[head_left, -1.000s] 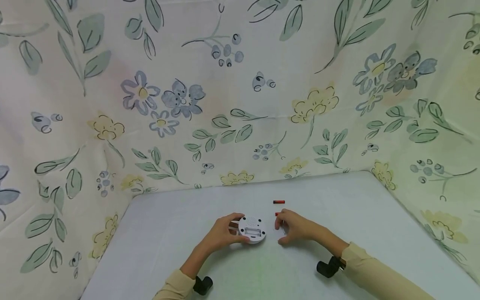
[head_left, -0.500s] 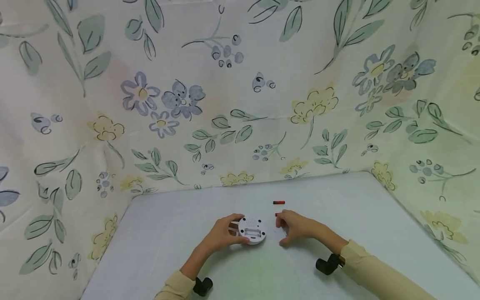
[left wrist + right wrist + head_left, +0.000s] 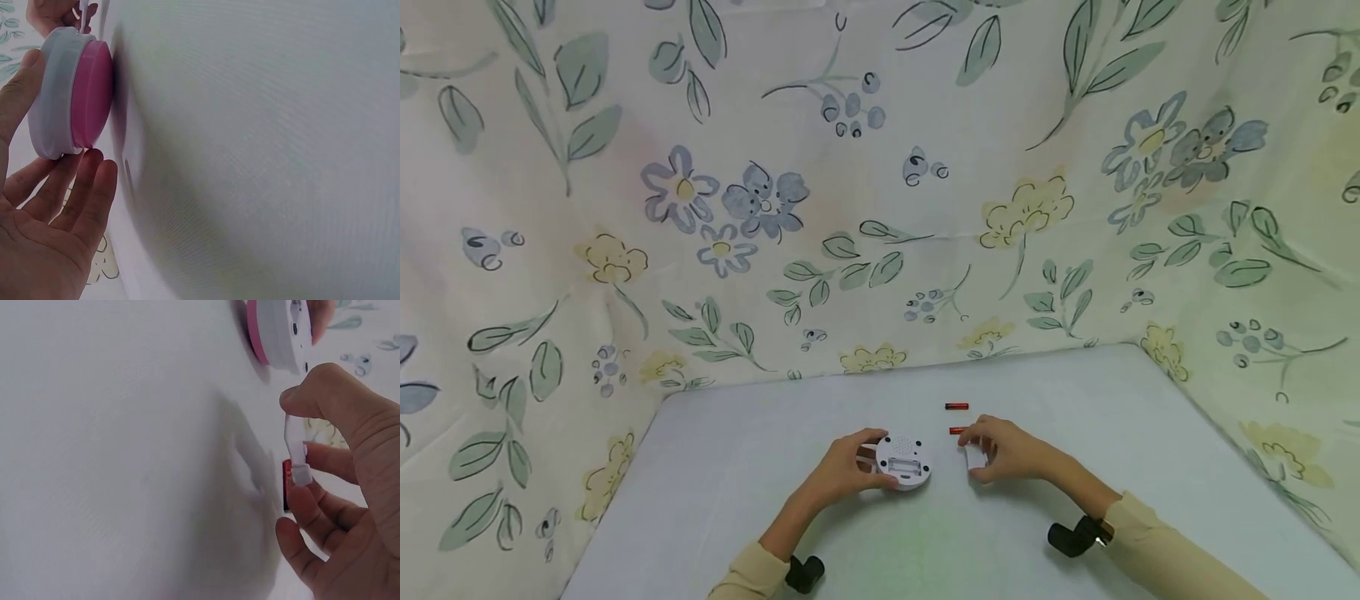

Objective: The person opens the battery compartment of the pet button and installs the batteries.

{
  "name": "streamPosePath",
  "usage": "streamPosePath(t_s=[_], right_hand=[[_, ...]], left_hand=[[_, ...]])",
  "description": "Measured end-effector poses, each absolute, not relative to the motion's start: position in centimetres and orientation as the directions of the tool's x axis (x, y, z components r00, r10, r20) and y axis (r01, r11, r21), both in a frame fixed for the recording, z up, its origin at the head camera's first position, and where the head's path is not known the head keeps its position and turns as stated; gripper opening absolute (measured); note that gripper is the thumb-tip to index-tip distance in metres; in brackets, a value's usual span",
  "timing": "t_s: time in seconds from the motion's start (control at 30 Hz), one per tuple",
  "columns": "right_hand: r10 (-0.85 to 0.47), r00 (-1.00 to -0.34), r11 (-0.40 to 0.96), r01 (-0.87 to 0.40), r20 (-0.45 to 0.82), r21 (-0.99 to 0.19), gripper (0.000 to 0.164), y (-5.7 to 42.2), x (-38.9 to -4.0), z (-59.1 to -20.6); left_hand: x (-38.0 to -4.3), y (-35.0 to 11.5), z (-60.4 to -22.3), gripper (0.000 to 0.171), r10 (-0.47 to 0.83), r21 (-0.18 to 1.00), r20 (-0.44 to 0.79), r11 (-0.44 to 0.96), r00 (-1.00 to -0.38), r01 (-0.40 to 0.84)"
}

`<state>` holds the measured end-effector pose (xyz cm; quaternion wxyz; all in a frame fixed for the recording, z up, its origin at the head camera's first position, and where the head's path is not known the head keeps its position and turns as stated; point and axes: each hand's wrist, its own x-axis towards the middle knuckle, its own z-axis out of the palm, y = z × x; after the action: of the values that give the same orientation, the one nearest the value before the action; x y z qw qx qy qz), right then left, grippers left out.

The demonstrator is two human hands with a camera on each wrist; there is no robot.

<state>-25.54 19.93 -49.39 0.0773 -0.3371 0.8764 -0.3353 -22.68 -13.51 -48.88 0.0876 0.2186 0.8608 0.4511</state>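
Observation:
A round white device (image 3: 903, 462) lies face down, its underside with small dark feet, a patch of holes and an uncovered battery compartment turned up. The left wrist view shows its pink domed part (image 3: 92, 94) towards the table. My left hand (image 3: 841, 467) grips the device by its left side, thumb and fingers on the rim. To the right, my right hand (image 3: 1011, 450) pinches a small white battery cover (image 3: 294, 440) between thumb and fingers, tilted up close over the table. Two red-and-black batteries lie beyond it; the nearer battery (image 3: 957, 431) is partly hidden by the right hand.
The farther battery (image 3: 957, 407) lies crosswise on the white tabletop (image 3: 760, 433). Behind and at both sides hangs a floral cloth (image 3: 850, 208). Black cameras are strapped to the left wrist (image 3: 805, 574) and the right wrist (image 3: 1071, 537).
My right hand has drawn slightly to the right, and the battery cover now shows tilted up between its thumb and fingers. The left hand and the device have stayed in place.

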Motion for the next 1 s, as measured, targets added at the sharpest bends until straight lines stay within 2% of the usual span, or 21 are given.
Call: streamPosePath(t_s=[0.67, 1.0], right_hand=[[-0.527, -0.836, 0.563, -0.476, 0.149, -0.676, 0.033, 22.7, -24.0, -49.5], [-0.523, -0.846, 0.587, -0.443, 0.099, -0.678, 0.043, 24.2, -23.3, -49.6]], left_hand=[[-22.5, -13.4, -48.6, 0.076, 0.443, 0.821, 0.022, 0.504, -0.896, 0.269], [-22.3, -13.4, -48.5, 0.076, 0.439, 0.820, 0.027, 0.504, -0.898, 0.272]])
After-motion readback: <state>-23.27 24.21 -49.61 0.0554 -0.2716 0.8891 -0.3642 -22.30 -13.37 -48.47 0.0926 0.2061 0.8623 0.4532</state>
